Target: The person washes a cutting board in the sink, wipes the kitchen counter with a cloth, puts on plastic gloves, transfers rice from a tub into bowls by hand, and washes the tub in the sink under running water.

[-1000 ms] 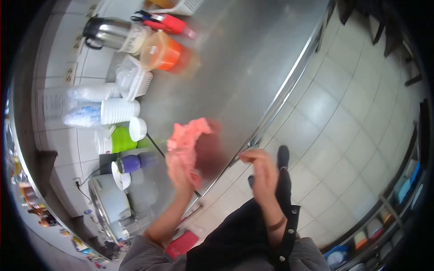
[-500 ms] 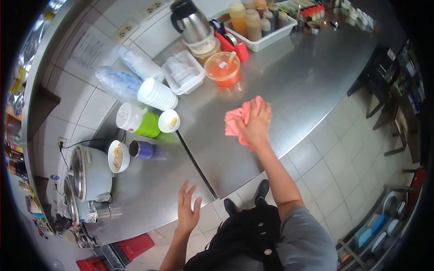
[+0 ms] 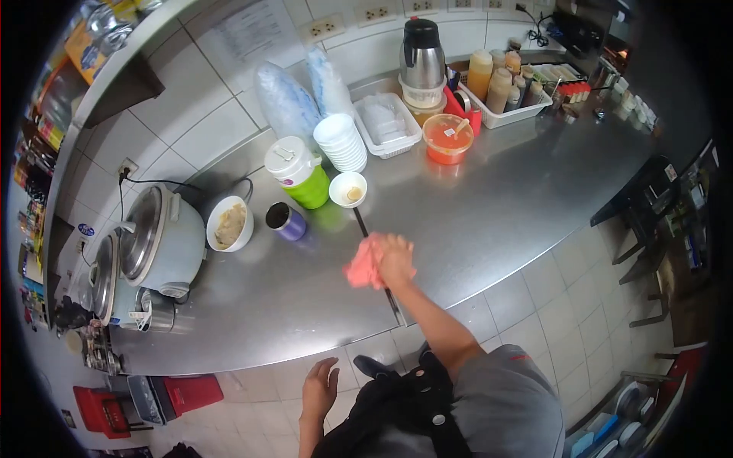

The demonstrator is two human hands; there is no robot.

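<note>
My right hand [image 3: 396, 261] presses a crumpled pink cloth [image 3: 366, 262] onto the steel counter [image 3: 489, 206], over the dark seam between two counter sections. Part of the cloth is hidden under the palm. Off the front edge of the counter, my left hand [image 3: 321, 384] hangs with nothing in it, its fingers loosely bent and open. Beyond the cloth stands a small white bowl [image 3: 348, 190] with a little food in it. To the left of that are a green and white jug [image 3: 298, 174], a purple tumbler [image 3: 287, 222] and a white bowl of food [image 3: 230, 224].
Rice cookers [image 3: 164, 237] occupy the left end. Along the wall stand stacked white cups [image 3: 341, 143], a white basket [image 3: 388, 133], a tub of orange-red sauce [image 3: 447, 140], a steel thermos [image 3: 422, 59] and a bottle tray [image 3: 508, 116]. Red bins [image 3: 193, 389] are on the floor.
My right hand has slid the cloth left across the counter to the seam. My left hand has dropped lower, away from the counter edge. The view has turned left.
</note>
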